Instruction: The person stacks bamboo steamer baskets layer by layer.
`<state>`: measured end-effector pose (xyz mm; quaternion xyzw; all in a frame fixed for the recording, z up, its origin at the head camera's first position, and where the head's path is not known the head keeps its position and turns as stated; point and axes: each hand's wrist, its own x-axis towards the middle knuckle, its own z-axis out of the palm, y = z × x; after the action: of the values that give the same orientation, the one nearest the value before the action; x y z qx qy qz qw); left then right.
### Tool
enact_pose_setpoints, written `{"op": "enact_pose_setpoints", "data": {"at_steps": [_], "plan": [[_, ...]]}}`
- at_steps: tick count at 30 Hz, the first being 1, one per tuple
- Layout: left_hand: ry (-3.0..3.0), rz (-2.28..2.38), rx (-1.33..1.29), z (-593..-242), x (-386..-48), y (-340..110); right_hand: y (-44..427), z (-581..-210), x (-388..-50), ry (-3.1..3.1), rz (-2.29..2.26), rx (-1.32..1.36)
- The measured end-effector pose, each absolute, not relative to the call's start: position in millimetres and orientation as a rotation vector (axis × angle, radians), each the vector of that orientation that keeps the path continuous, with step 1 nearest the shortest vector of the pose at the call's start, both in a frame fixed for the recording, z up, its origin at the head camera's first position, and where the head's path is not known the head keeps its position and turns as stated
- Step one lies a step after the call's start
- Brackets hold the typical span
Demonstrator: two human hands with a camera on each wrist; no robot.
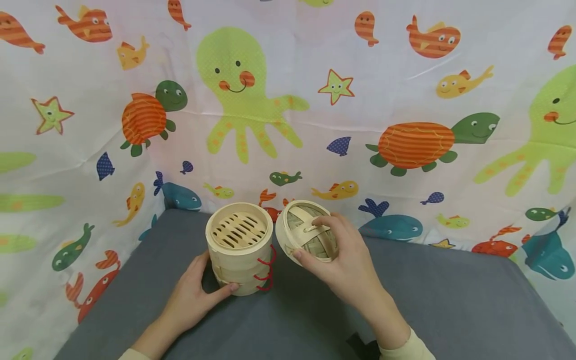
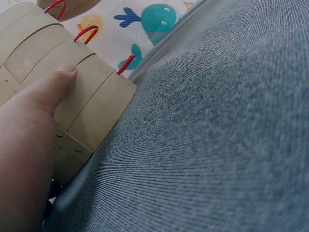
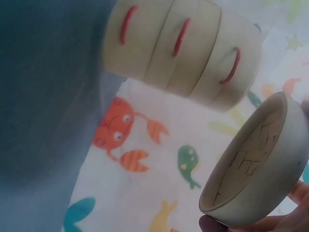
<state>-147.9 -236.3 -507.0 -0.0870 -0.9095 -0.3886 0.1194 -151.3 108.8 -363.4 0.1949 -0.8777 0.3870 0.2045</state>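
A round bamboo steamer stack (image 1: pixel 236 265) stands in the middle of the grey table, its slatted floor (image 1: pixel 239 230) showing from above. Red loops (image 3: pixel 181 37) stick out from its tiers on one side. My left hand (image 1: pixel 193 295) grips the stack low down, thumb (image 2: pixel 60 84) pressed on the front wall and fingers out of sight behind. Just right of the stack, my right hand (image 1: pixel 348 265) holds the woven lid (image 1: pixel 298 226) tilted in the air, thumb and fingers at its rim and top band. In the right wrist view, the lid's hollow underside (image 3: pixel 253 154) shows, apart from the stack.
Grey cloth covers the table (image 1: pixel 450 300). A white curtain (image 1: pixel 288 135) printed with sea animals hangs behind and along the left side. A small black object (image 1: pixel 362 345) lies by the right wrist at the near edge.
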Motion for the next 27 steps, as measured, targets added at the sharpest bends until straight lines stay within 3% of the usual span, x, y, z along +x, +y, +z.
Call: {"op": "enact_pose_setpoints", "data": {"at_steps": [27], "plan": [[-2.67,-1.141,-0.231,-508,-148,-236,30,-353,-175,-2.463,1.204,0.739]]}}
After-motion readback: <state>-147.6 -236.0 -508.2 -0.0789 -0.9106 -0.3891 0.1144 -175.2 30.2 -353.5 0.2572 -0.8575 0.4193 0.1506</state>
